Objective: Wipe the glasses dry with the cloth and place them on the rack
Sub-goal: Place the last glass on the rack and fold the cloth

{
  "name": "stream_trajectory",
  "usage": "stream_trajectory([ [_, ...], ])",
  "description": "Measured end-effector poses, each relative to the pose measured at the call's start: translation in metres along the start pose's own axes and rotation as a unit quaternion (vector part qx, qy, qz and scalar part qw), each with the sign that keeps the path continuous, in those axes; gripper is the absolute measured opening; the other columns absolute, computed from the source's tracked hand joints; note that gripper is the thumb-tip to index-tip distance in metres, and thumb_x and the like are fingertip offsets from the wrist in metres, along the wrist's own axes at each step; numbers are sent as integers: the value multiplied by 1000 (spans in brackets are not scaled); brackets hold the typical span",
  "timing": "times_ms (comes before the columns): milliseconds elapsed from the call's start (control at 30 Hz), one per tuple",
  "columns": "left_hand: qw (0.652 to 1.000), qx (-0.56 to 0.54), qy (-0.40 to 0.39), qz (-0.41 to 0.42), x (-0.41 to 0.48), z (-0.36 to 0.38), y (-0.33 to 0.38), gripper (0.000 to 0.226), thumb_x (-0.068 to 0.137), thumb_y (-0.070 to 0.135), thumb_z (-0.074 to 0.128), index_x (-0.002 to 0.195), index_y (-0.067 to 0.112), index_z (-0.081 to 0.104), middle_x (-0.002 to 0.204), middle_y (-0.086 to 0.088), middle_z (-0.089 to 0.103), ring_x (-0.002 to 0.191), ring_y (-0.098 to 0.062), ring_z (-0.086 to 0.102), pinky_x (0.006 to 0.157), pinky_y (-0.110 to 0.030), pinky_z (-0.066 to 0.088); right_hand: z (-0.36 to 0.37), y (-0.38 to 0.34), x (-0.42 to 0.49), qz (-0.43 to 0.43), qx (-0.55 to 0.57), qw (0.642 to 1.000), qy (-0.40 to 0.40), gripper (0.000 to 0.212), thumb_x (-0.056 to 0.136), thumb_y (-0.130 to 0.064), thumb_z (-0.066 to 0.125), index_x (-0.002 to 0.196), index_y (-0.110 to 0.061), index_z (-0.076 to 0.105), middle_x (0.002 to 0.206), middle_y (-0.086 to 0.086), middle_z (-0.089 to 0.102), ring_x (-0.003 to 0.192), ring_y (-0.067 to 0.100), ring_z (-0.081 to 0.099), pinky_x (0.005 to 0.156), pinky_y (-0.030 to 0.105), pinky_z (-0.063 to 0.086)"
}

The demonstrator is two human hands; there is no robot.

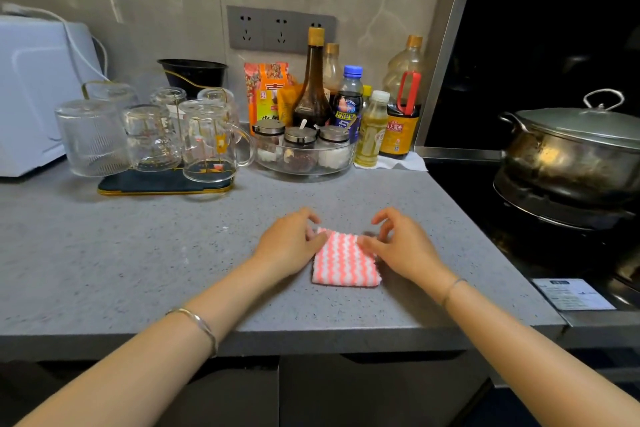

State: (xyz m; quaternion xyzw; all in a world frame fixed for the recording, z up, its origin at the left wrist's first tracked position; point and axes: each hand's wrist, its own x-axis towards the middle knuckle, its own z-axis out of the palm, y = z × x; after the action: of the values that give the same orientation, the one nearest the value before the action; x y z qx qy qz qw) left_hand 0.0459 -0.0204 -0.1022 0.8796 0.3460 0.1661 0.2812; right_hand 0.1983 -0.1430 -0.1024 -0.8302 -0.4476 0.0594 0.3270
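Observation:
A folded pink-and-white zigzag cloth [344, 259] lies flat on the grey counter [138, 253] in front of me. My left hand [289, 243] rests at its left edge, thumb touching the cloth's top left corner. My right hand [398, 243] sits at the right edge, thumb on the cloth, fingers loosely curled above it. Several clear glasses stand upside down on the dark gold-rimmed rack [162, 184] at the back left, among them a ribbed glass [91, 139] and a handled mug [211, 140].
A white appliance [31, 90] stands at the far left. Sauce bottles [311, 87], snack packets and a glass bowl of spice jars [304, 152] line the wall. On the stove to the right stands a lidded metal pot [571, 149]. The counter's front edge is near.

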Motion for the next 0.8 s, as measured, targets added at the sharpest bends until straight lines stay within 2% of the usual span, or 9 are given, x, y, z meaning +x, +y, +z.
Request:
stream_trajectory([
  [100, 987, 105, -14, 119, -17, -2, 1, 52, 99, 42, 46, 147, 27, 33, 151, 5, 37, 140, -16, 28, 114, -35, 25, -2, 1, -18, -114, -25, 993, -6, 29, 92, -36, 59, 120, -30, 58, 113, -13, 58, 97, 2, 53, 83, 17, 42],
  [167, 969, 138, -87, 183, -29, -3, -2, 53, 102, 44, 36, 152, 34, 22, 160, 12, 19, 148, -10, 11, 120, -34, 11, -6, 5, -31, -165, -5, 984, -70, 29, 94, -36, 54, 122, -32, 62, 123, -21, 58, 110, -5, 52, 95, 11, 36],
  [267, 955, 145, -182, 183, -40, -3, -14, 54, 101, 50, 27, 152, 38, 13, 161, 17, 6, 148, -3, 1, 122, -30, 4, -11, 17, -45, -187, 12, 969, -164, 35, 94, -40, 52, 129, -38, 55, 131, -30, 48, 121, -19, 39, 101, 1, 26],
  [333, 956, 144, -159, 199, -43, -5, -17, 56, 99, 54, 33, 151, 38, 22, 160, 17, 11, 147, -1, 6, 119, -25, 6, -16, 24, -48, -186, 25, 966, -177, 45, 88, -48, 53, 133, -39, 51, 135, -30, 46, 125, -19, 36, 103, 2, 25],
  [433, 952, 174, -67, 242, -44, -11, -14, 51, 93, 54, 52, 139, 34, 50, 148, 15, 44, 136, -4, 37, 110, -23, 27, -21, 26, -50, -232, -35, 965, -116, 49, 81, -59, 55, 126, -39, 58, 127, -30, 53, 122, -14, 42, 105, 11, 30],
  [500, 944, 205, -39, 254, -42, -13, -13, 44, 92, 51, 55, 131, 31, 59, 135, 13, 58, 124, -7, 51, 102, -25, 39, -20, 24, -49, -261, -90, 957, -88, 44, 82, -56, 58, 119, -34, 64, 119, -25, 61, 113, -10, 47, 102, 19, 36],
  [600, 933, 247, -38, 260, -42, -13, -11, 39, 97, 47, 47, 129, 27, 60, 125, 7, 65, 112, -13, 58, 91, -32, 48, -16, 22, -49, -272, -110, 954, -59, 31, 86, -43, 62, 113, -28, 69, 110, -15, 68, 102, 1, 58, 94, 26, 46],
  [700, 935, 243, -32, 257, -49, -13, -14, 34, 102, 41, 38, 121, 22, 59, 114, 2, 65, 101, -16, 59, 85, -33, 49, -15, 23, -53, -241, -62, 967, -51, 20, 92, -37, 57, 104, -26, 69, 101, -15, 67, 95, 2, 58, 88, 26, 48],
  [800, 967, 120, -7, 227, -56, -15, -12, 23, 101, 39, 40, 107, 26, 59, 102, 4, 64, 91, -13, 58, 81, -32, 48, -18, 17, -58, -154, 77, 983, -63, 14, 94, -31, 56, 92, -25, 69, 88, -13, 69, 82, 16, 62, 78, 32, 50],
])
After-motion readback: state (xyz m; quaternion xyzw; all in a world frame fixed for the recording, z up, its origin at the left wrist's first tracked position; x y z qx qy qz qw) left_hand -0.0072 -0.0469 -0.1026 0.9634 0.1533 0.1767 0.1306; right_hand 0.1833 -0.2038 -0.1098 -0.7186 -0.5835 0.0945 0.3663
